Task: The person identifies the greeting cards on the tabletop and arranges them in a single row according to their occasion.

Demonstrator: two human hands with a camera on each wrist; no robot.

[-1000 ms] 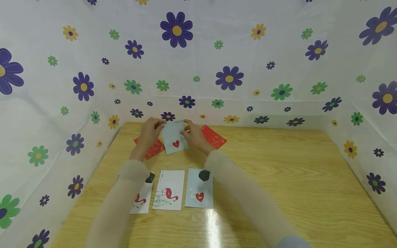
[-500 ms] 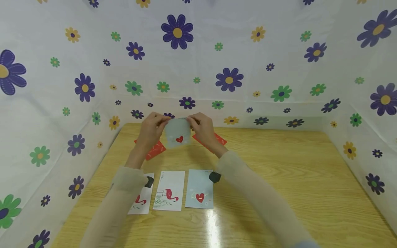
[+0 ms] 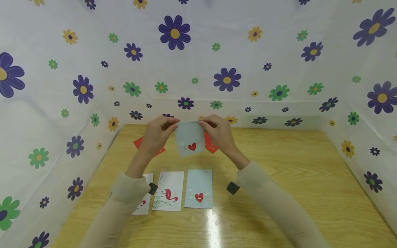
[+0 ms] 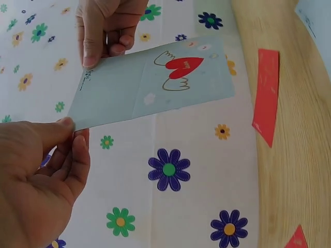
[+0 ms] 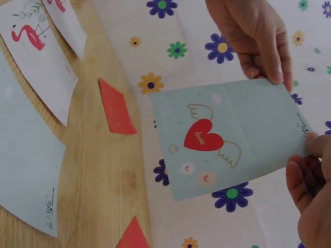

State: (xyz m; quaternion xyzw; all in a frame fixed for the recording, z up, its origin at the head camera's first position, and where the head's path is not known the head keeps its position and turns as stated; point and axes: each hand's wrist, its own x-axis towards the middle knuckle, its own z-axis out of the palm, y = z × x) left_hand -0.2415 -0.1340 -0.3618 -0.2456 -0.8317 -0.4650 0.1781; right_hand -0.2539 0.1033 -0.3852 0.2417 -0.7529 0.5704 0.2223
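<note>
A light blue greeting card (image 3: 187,137) with a winged red heart is held up over the far part of the table. Its far left corner is pinched between thumb and fingers of my left hand (image 3: 156,135). My right hand (image 3: 219,132) pinches the far right corner in the same way. The heart end of the card (image 5: 204,137) hangs free, and a faint crease crosses its middle. Small writing shows along the held edge. Behind the hands lie two red paper pieces, the left one (image 3: 139,144) and the right one (image 3: 211,144), both partly covered.
A row on the wooden table (image 3: 279,179) holds a matching blue heart card (image 3: 198,181), a white flamingo card (image 3: 170,181) and another flamingo card (image 3: 145,201) partly behind the left sleeve. Flower-printed white cloth (image 3: 201,62) closes off the back and sides.
Both hands have moved to the right with the blue card between them. The right hand, earlier gripping the card's right side lower down, now pinches its far corner. The cards in the row stay put.
</note>
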